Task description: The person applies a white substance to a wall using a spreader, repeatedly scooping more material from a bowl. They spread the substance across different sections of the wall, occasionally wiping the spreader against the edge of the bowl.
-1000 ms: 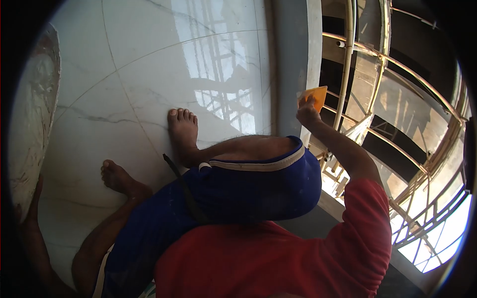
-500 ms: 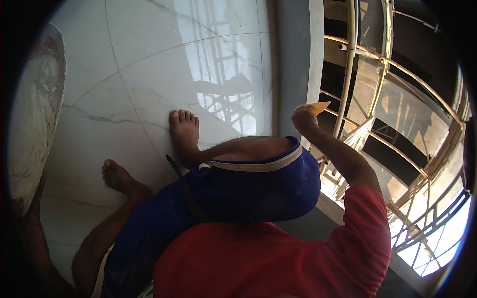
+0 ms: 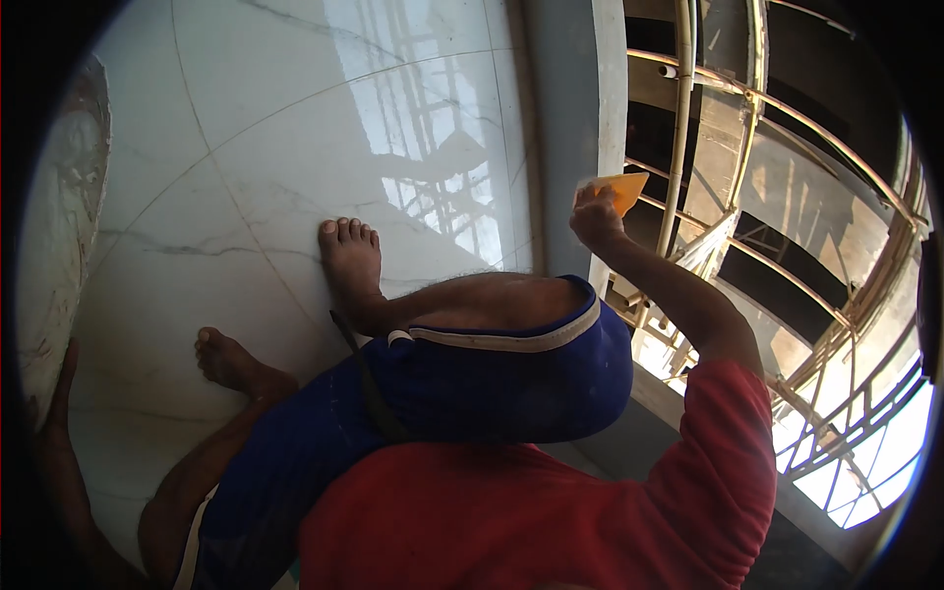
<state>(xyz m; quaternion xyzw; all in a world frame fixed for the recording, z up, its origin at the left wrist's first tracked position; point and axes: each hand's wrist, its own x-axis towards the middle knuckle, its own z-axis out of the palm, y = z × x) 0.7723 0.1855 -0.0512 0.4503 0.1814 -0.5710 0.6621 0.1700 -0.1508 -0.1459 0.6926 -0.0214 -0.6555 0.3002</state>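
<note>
In my right hand (image 3: 598,218) is an orange flat scraper (image 3: 627,191), its blade pointing away from the fingers, which are closed on it. That hand is raised beside the grey ledge, at the end of my bent arm. At the far left my left hand (image 3: 61,398) is against the lower edge of a large container (image 3: 59,256) smeared with whitish paste. One digit shows along the edge and the hand looks closed on it; the other fingers are hidden.
Glossy marble-patterned floor tiles (image 3: 256,187) with thin joints lie under my bare feet (image 3: 351,265). A grey ledge (image 3: 570,128) runs along the floor's right side. Beyond it stand bamboo poles (image 3: 682,128) and scaffolding over a drop. My bent knee is near the ledge.
The orange scraper has turned and shows more of its flat face. My right hand has shifted slightly up and left. The container and floor have moved left in view.
</note>
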